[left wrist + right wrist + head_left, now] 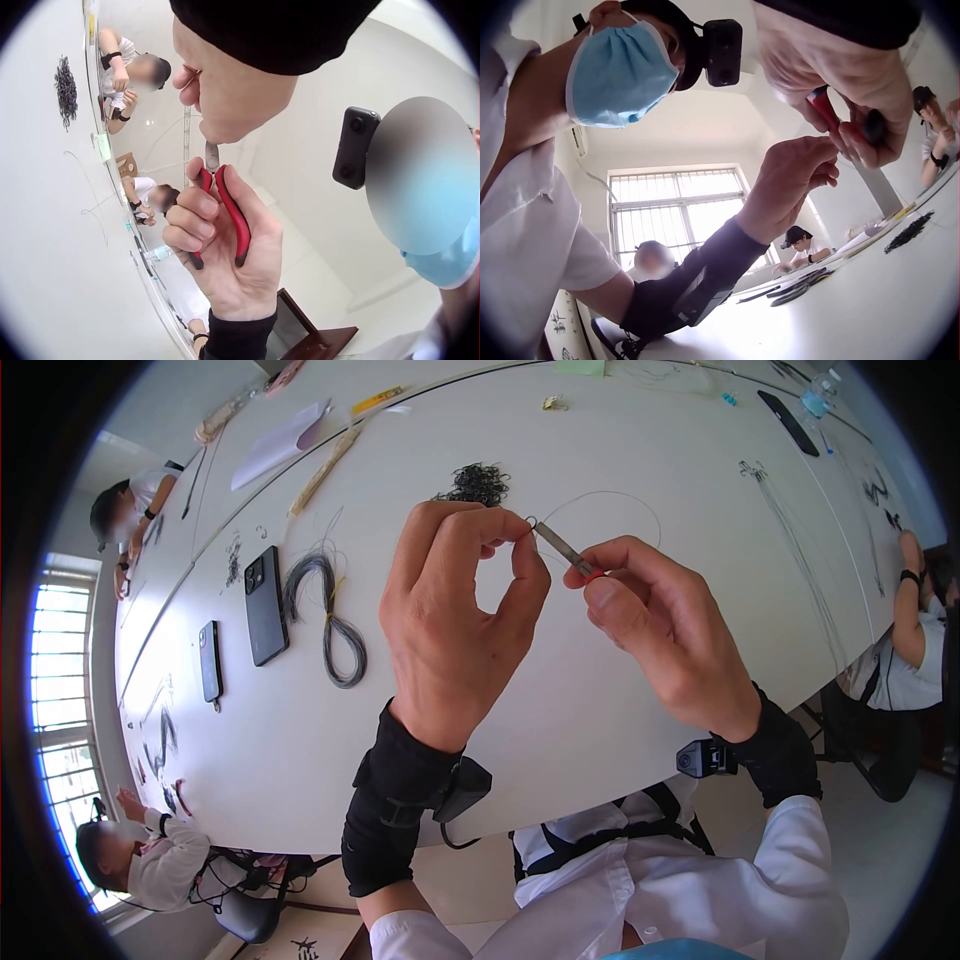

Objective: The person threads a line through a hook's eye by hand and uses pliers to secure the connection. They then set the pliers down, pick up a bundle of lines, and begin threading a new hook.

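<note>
In the head view my left hand (pixel 450 610) pinches a small dark wire ring (pixel 532 521) between thumb and forefinger. The tip of a pair of pliers (pixel 562 548) meets that ring from the right. My right hand (pixel 668 635) grips the pliers, whose red handles (pixel 238 221) lie across the palm in the left wrist view. A fine wire (pixel 659 525) curves over the table behind the hands. Just beyond the left hand is a pile of small dark wire pieces (pixel 480 484).
A bundled coil of grey wire (pixel 346 655) and two phones, one larger (pixel 266 605) and one smaller (pixel 210 660), lie to the left on the white table (pixel 580 760). Long thin wires (pixel 800 555) stretch along the right side. Other people sit around the table.
</note>
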Tool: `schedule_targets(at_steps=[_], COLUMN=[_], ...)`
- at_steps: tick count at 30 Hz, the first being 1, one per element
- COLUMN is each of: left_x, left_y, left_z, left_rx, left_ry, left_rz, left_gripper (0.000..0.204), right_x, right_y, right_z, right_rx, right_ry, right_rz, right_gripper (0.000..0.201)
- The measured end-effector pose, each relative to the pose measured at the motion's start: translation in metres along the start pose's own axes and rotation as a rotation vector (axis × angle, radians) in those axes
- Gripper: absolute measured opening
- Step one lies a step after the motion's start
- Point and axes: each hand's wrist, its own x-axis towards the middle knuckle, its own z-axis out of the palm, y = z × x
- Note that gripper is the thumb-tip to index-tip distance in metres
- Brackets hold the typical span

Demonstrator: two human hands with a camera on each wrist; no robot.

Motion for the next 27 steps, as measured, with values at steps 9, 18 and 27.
schedule_targets(at_steps=[9,18,27], left_x=[0.004,0.005,0.0], left_y=[-0.001,0.005,0.007], left_z=[-0.004,-0.005,-0.003], left_rx=[-0.026,-0.076,-0.391], left_ry=[-0.04,-0.204,-0.188], left_rz=[0.02,0.157,-0.276], left_gripper=[0.019,0.02,0.009], right_x=[0.008,0.02,0.018], right_y=[-0.01,-0.006,-0.009], right_z=[-0.007,-0.021,-0.025], right_rx=[0.203,0.413,0.52], right_ry=[0.035,-0.04,-0.073], right_rz=[0.045,0.223,0.241], right_gripper=[0.029,0.029,0.039])
